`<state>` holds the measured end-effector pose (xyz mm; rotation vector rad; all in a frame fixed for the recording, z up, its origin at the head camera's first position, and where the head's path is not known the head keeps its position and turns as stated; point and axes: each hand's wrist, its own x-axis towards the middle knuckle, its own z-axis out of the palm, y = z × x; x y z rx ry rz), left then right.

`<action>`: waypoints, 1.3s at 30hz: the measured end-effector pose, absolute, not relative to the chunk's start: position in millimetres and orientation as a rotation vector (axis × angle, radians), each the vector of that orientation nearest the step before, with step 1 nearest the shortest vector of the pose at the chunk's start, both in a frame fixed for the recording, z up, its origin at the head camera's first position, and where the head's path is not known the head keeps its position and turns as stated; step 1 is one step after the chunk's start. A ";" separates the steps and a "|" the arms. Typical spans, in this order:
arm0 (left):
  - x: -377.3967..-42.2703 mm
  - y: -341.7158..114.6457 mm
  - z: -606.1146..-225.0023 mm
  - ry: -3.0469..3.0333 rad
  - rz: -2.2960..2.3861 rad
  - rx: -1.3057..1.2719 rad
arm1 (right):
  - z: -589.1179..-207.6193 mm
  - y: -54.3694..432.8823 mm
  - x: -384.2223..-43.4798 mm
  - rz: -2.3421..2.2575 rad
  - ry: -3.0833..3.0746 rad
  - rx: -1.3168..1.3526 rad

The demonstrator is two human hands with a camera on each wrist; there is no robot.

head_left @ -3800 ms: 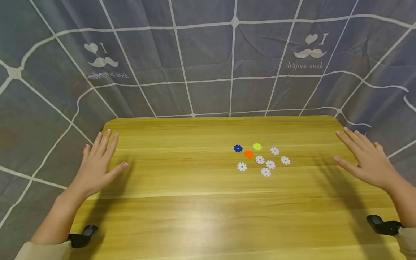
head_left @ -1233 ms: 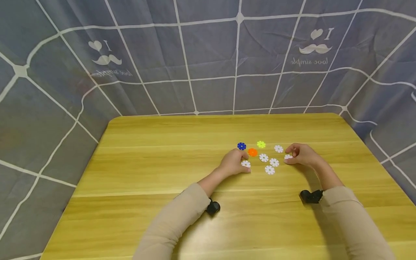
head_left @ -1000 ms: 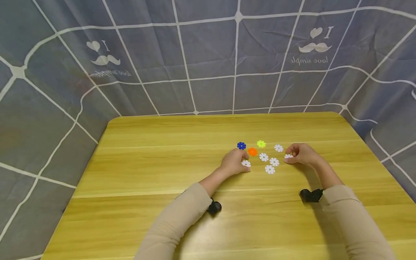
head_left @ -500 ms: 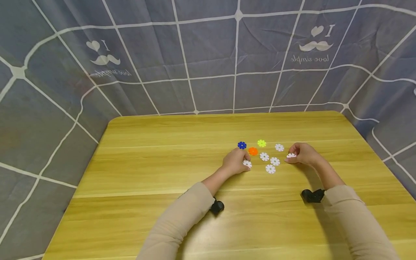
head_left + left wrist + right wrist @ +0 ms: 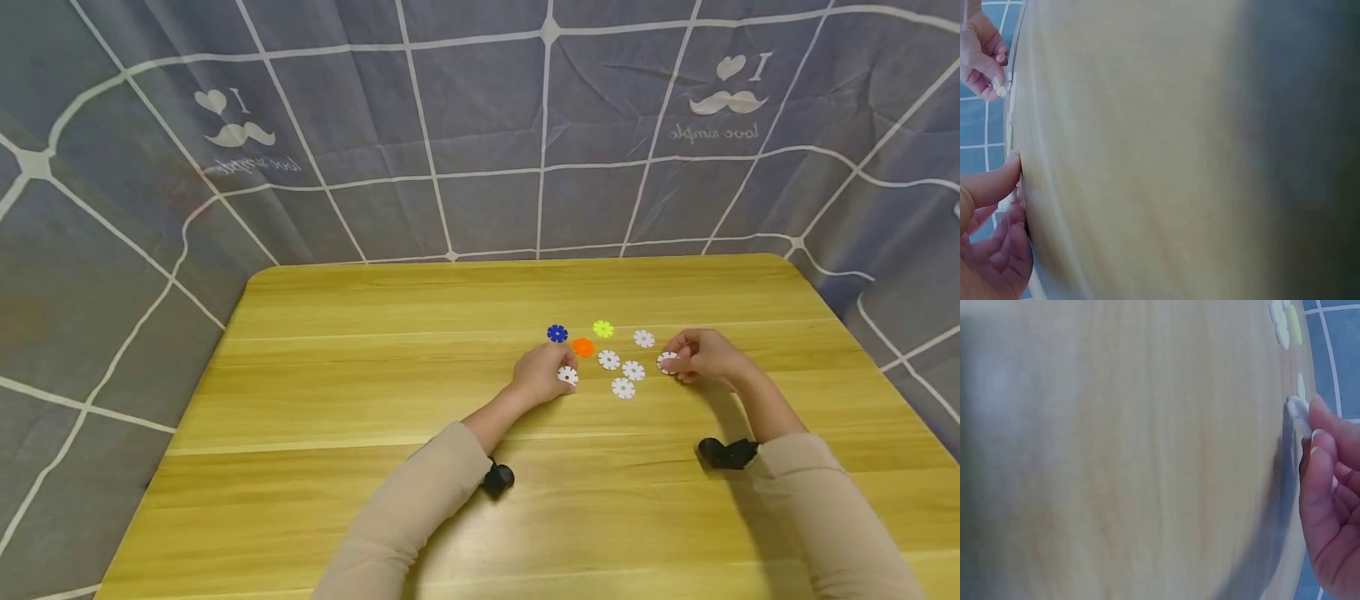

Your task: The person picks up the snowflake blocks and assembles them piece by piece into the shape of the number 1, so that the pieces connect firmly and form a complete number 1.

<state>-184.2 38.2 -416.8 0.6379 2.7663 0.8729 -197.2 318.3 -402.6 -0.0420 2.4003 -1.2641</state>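
Note:
In the head view my left hand [image 5: 538, 375] pinches a white notched interlocking disc [image 5: 567, 377] between thumb and fingers, low at the table. Its lower edge is partly hidden by the thumb. My right hand [image 5: 705, 357] pinches another white interlocking disc [image 5: 667, 362], the thumb lying over its face. The right wrist view shows that disc [image 5: 1300, 412] between thumb and fingertips, off the tabletop. Between the hands lie several more white discs [image 5: 609, 360], along with an orange disc [image 5: 582, 347], a blue disc [image 5: 557, 333] and a yellow-green disc [image 5: 603, 329].
The wood-grain table [image 5: 337, 358] carries all the discs right of its middle. A grey curtain [image 5: 480, 125] with white lines hangs behind and at both sides. Black wrist mounts [image 5: 498, 481] sit at both sleeve cuffs.
Both hands came in from the table's sides to the discs and took hold of one white disc each. Over the last half second the right hand has turned its disc to face the camera.

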 end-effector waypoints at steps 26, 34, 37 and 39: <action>-174.8 -14.0 -392.8 2.621 1.382 0.620 | -382.8 251.7 -183.6 -1.478 2.168 -0.363; -158.8 -22.3 -389.7 2.203 1.696 0.469 | -377.1 217.1 -172.3 -1.503 2.196 -0.450; -151.8 -27.5 -387.6 2.163 1.699 0.416 | -375.0 205.0 -166.4 -1.533 2.180 -0.473; -147.9 -31.4 -385.1 2.155 1.696 0.383 | -373.7 198.2 -163.2 -1.562 2.168 -0.496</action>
